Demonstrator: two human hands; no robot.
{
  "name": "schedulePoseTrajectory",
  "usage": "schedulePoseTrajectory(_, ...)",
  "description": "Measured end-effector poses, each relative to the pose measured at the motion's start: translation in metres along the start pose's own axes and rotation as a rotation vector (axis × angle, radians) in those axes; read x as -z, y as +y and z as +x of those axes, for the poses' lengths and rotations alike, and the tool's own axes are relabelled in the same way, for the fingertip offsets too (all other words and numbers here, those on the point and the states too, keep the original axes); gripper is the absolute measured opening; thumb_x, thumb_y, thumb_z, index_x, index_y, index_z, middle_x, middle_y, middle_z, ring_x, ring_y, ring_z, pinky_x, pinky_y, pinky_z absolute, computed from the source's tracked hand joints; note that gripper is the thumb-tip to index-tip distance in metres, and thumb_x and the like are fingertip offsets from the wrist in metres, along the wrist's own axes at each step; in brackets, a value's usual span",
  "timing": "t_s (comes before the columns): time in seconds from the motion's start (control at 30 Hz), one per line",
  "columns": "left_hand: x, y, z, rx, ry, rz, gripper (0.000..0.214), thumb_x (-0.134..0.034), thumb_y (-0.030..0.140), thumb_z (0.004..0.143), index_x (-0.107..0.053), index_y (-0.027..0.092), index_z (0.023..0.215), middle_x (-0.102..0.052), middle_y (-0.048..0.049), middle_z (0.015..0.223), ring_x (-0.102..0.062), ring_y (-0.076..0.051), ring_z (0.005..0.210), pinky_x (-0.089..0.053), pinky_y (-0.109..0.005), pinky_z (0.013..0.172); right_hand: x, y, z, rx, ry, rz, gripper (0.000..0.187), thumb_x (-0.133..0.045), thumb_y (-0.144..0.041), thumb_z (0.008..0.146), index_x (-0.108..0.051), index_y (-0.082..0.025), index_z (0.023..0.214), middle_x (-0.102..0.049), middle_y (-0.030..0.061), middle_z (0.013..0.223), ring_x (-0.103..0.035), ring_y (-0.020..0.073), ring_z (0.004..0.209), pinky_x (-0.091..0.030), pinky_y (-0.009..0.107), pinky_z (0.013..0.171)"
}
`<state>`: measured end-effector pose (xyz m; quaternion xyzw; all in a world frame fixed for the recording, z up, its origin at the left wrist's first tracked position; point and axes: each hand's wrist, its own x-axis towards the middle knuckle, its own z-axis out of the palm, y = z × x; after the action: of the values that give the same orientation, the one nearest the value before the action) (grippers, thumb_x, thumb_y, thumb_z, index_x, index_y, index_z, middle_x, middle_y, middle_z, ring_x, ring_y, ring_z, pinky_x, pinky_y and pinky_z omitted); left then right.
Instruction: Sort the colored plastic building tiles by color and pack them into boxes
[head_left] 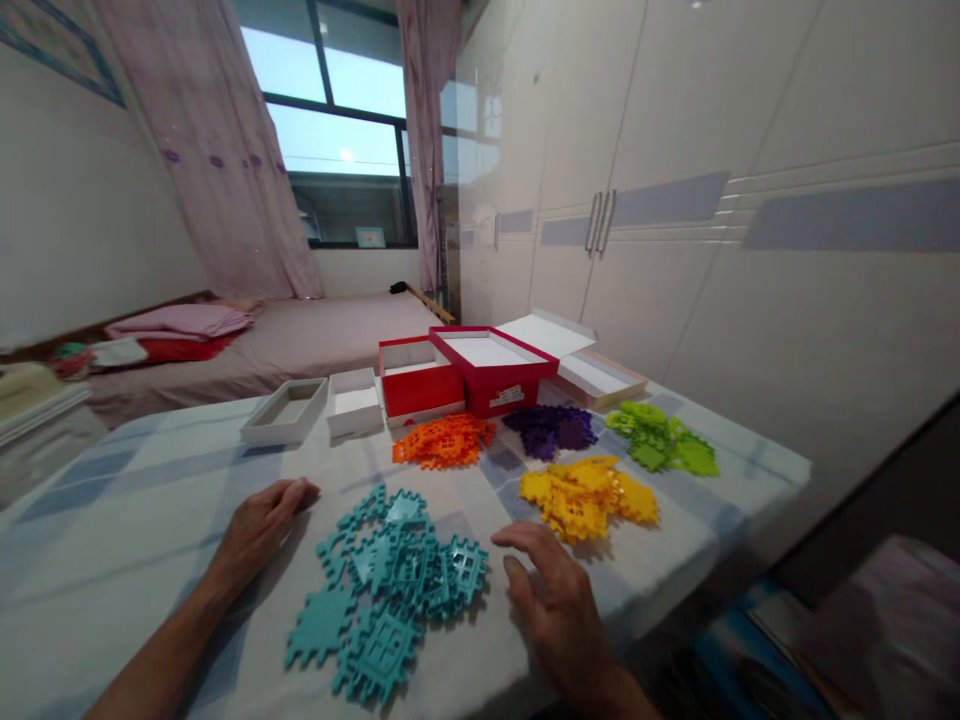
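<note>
A loose pile of teal interlocking plastic tiles (pixel 405 560) with notched edges, some with window-like cut-outs, lies on the table in front of me. My left hand (pixel 262 530) rests on the cloth to the left of this pile, fingers loosely stretched out and holding nothing. On the pile's right side, my right hand (pixel 551 590) hovers or rests near the teal edge; its thumb and index finger are apart with nothing between them. Just beyond my right hand sits a heap of yellow tiles (pixel 585 495).
Farther back lie orange tiles (pixel 442 440), purple tiles (pixel 551 428) and green tiles (pixel 660 438). Behind them stand a grey-white tray (pixel 259 430), a small white box (pixel 354 415), a red box (pixel 424 393), a dark red box (pixel 502 385) and a shallow open box (pixel 611 385).
</note>
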<state>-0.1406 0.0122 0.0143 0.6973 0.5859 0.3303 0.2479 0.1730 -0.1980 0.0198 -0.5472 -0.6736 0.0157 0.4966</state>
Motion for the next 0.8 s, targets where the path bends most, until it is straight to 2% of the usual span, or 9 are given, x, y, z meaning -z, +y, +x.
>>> schedulePoseTrajectory(0.07,0.001,-0.003,0.002,0.002,-0.016,0.010,0.049,-0.043,0.057,0.077,-0.071,0.017,0.081,-0.075,-0.0061,0.089,-0.069,-0.023,0.087,-0.052,-0.027,0.081,0.026,0.006,0.004,0.093,0.135,-0.099,0.026,-0.046,-0.012,0.087,-0.055,-0.025,0.108,-0.062,0.0021,0.104,-0.057,0.0140,0.102,-0.045,0.028,0.092)
schedulePoseTrajectory(0.13,0.002,-0.006,0.003,0.006,-0.020,0.024,0.048,-0.045,0.056,0.077,-0.071,0.016,0.083,-0.075,-0.0059,0.090,-0.069,-0.023,0.089,-0.051,-0.027,0.082,0.060,0.026,0.015,0.101,0.270,-0.262,0.026,-0.048,-0.017,0.087,-0.055,-0.025,0.110,-0.061,0.0033,0.108,-0.055,0.0163,0.107,-0.043,0.032,0.097)
schedulePoseTrajectory(0.23,0.002,-0.008,0.003,0.016,-0.025,0.007,0.049,-0.044,0.058,0.076,-0.070,0.017,0.083,-0.075,-0.0069,0.092,-0.069,-0.024,0.090,-0.052,-0.029,0.084,0.114,0.081,0.046,-0.011,0.392,-0.501,0.033,-0.049,-0.032,0.086,-0.054,-0.021,0.117,-0.057,0.0091,0.118,-0.050,0.0233,0.114,-0.038,0.043,0.102)
schedulePoseTrajectory(0.3,0.002,-0.008,0.003,0.023,-0.036,0.001,0.050,-0.043,0.059,0.075,-0.070,0.017,0.083,-0.075,-0.0075,0.093,-0.068,-0.024,0.091,-0.051,-0.030,0.086,0.142,0.127,0.068,-0.158,0.367,-0.645,0.049,-0.050,-0.044,0.083,-0.052,-0.016,0.122,-0.053,0.0145,0.123,-0.047,0.0290,0.118,-0.038,0.049,0.100)
schedulePoseTrajectory(0.37,0.003,-0.006,0.003,0.034,-0.040,0.012,0.052,-0.043,0.061,0.073,-0.070,0.018,0.083,-0.075,-0.0075,0.093,-0.068,-0.025,0.093,-0.051,-0.032,0.087,0.161,0.168,0.087,-0.353,0.244,-0.762,0.060,-0.048,-0.051,0.082,-0.047,-0.016,0.130,-0.050,0.0170,0.129,-0.046,0.0321,0.120,-0.040,0.053,0.096)
schedulePoseTrajectory(0.47,0.003,-0.002,0.003,0.068,-0.033,0.025,0.055,-0.042,0.065,0.069,-0.071,0.019,0.081,-0.075,-0.0070,0.093,-0.068,-0.026,0.093,-0.051,-0.035,0.089,0.173,0.209,0.106,-0.518,-0.004,-0.885,0.070,-0.045,-0.058,0.081,-0.040,-0.016,0.136,-0.044,0.0182,0.137,-0.041,0.0362,0.125,-0.037,0.058,0.096)
schedulePoseTrajectory(0.6,0.004,0.007,0.001,0.094,-0.018,0.020,0.062,-0.042,0.074,0.061,-0.071,0.021,0.076,-0.075,-0.0062,0.089,-0.068,-0.028,0.093,-0.051,-0.037,0.090,0.173,0.235,0.122,-0.672,-0.242,-0.864,0.077,-0.043,-0.065,0.079,-0.035,-0.019,0.141,-0.039,0.0183,0.142,-0.041,0.0380,0.125,-0.037,0.061,0.093)
schedulePoseTrajectory(0.7,0.006,0.014,-0.001,0.098,-0.011,0.004,0.067,-0.043,0.081,0.054,-0.072,0.022,0.071,-0.075,-0.0063,0.087,-0.069,-0.029,0.091,-0.052,-0.039,0.089,0.169,0.246,0.126,-0.693,-0.329,-0.832,0.078,-0.048,-0.063,0.077,-0.038,-0.019,0.140,-0.041,0.0179,0.141,-0.046,0.0365,0.121,-0.041,0.056,0.090)
schedulePoseTrajectory(0.8,0.006,0.014,-0.002,0.062,-0.016,0.031,0.070,-0.040,0.083,0.055,-0.073,0.024,0.071,-0.075,-0.0053,0.087,-0.069,-0.028,0.090,-0.054,-0.037,0.086,0.164,0.252,0.126,-0.618,-0.314,-0.866,0.069,-0.051,-0.054,0.078,-0.042,-0.019,0.137,-0.047,0.0169,0.135,-0.050,0.0352,0.115,-0.044,0.052,0.087)
